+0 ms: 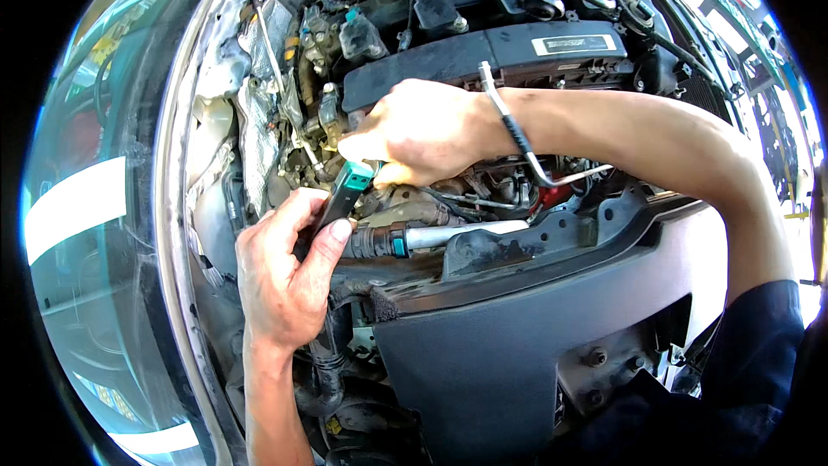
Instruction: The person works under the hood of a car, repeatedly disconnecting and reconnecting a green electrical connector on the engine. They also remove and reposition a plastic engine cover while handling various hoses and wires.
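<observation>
My left hand [289, 272] grips a slim black bar-shaped tool [339, 203] with a green end, thumb along its near side. The green end points up and away, close to the fingers of my right hand [427, 134]. That hand is closed and reaches down over the engine bay; whatever its fingers hold is hidden beneath them. Beside it lies the dark engine cover [474, 52]. Across my right forearm runs a thin bent metal pipe [514, 131]. Below the tool, a black hose joint [379, 242] meets a silver pipe [466, 233].
A large grey plastic panel [483, 319] borders the near side of the engine bay. At the left stand the windshield [103, 121] and its frame edge [168, 164]. Wires, connectors and ignition parts [435, 10] crowd the far side. Shelving [759, 26] shows at the far right.
</observation>
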A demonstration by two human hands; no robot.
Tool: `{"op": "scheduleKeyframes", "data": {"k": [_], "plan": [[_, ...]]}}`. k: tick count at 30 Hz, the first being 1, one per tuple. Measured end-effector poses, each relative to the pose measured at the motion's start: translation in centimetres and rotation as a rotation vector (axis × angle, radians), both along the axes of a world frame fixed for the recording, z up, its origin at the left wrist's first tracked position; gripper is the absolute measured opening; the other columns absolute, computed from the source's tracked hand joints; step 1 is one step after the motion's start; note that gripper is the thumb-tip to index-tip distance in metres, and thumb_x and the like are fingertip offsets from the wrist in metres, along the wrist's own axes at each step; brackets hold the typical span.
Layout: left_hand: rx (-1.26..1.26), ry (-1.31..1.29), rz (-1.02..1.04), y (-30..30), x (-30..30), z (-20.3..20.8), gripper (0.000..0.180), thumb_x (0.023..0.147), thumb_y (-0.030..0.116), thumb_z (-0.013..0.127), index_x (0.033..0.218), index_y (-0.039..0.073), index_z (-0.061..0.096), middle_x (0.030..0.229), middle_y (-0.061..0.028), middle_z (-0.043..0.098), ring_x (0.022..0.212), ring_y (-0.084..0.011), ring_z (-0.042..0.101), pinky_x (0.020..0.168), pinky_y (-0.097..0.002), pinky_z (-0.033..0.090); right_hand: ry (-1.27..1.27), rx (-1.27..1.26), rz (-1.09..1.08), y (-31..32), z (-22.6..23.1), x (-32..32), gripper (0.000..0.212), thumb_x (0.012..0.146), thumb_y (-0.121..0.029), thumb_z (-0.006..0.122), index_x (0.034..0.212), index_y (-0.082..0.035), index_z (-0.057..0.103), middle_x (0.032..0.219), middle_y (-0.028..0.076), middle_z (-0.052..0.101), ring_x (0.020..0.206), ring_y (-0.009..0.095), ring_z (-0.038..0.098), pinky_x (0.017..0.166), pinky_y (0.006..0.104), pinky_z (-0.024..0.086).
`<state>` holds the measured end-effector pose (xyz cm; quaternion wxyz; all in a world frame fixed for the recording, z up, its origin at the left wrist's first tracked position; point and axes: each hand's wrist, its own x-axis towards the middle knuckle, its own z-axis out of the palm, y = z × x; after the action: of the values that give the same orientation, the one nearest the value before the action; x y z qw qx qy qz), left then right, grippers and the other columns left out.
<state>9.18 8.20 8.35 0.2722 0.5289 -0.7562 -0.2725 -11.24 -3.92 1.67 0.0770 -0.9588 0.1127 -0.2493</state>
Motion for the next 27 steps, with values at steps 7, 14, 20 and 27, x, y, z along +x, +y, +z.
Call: {"op": "scheduleKeyframes", "data": {"k": [7,14,20,27], "plan": [[-0.005,-0.018,-0.025,-0.1,-0.6,0.2,0.015,0.089,0.013,0.065,0.092,-0.002,0.061,0.066,-0.0082,0.056,0.059,-0.0147,0.052,0.058,-0.0286,0.042,0.039,0.112,-0.122,-0.8,0.7,1.2,0.015,0.078,-0.016,0.064,0.087,-0.007,0.057,0.064,0.015,0.060,0.060,0.037,0.062,0.055,0.0440,0.050],[-0.040,-0.028,-0.013,0.2,0.2,-0.1,0.015,0.088,0.015,0.067,0.091,0.001,0.063,0.066,-0.0100,0.057,0.060,-0.0225,0.054,0.059,-0.0319,0.042,0.166,0.284,0.172,3.5,1.1,-3.4,0.024,0.072,-0.008,0.068,0.094,0.000,0.062,0.075,0.017,0.066,0.077,0.034,0.068,0.068,0.0468,0.054],[-0.005,-0.021,0.012,0.0,-0.3,0.2,0.017,0.088,0.015,0.067,0.091,-0.001,0.061,0.066,-0.0105,0.056,0.057,-0.0192,0.053,0.057,-0.0308,0.042,0.283,0.468,0.257,4.1,0.7,-6.0,0.028,0.073,-0.006,0.067,0.101,-0.002,0.063,0.095,0.015,0.069,0.089,0.036,0.068,0.073,0.0475,0.056],[-0.050,-0.069,-0.015,0.0,0.0,0.1,0.016,0.087,0.016,0.067,0.092,0.001,0.062,0.068,-0.0109,0.058,0.061,-0.0246,0.057,0.061,-0.0331,0.044,0.045,0.250,0.181,3.8,0.4,-6.0,0.042,0.069,-0.009,0.075,0.107,-0.001,0.058,0.100,0.012,0.064,0.091,0.032,0.067,0.075,0.0421,0.058]]}}
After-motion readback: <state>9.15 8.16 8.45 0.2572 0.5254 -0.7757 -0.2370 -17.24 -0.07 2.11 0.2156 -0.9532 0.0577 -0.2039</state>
